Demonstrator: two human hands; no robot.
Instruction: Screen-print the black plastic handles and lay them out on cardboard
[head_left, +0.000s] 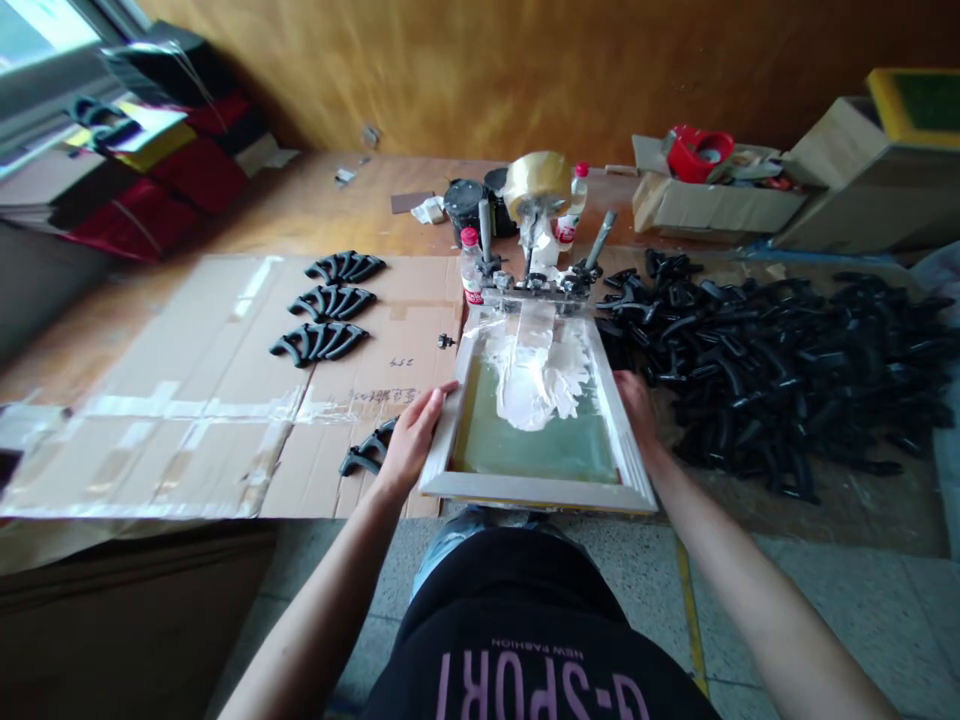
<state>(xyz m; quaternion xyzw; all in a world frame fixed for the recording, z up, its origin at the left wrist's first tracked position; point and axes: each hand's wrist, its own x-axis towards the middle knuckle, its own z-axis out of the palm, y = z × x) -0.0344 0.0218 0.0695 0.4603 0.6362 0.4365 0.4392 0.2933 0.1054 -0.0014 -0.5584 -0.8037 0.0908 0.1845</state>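
A screen-printing frame (536, 490), light-coloured with a greenish mesh, lies in front of me in a clamp stand (536, 290). Thick white ink (540, 400) is spread over the mesh's far half, below a squeegee-like blade (534, 325). My left hand (414, 435) is closed on the frame's left side, thumb along the edge. At the right side is my right hand (637, 408); its fingers are blurred and partly hidden by the frame, so its grip is unclear. Beside my left hand lie curved black parts (365, 450), partly covered by it. Whatever is under the frame is hidden.
Three rows of black parts (330, 303) lie on the cardboard (225, 390) to the left. A large heap of black parts (780, 360) fills the right. Behind the stand are bottles (574, 205), a tape roll (538, 180), dark tubs (463, 205) and a carton (712, 208).
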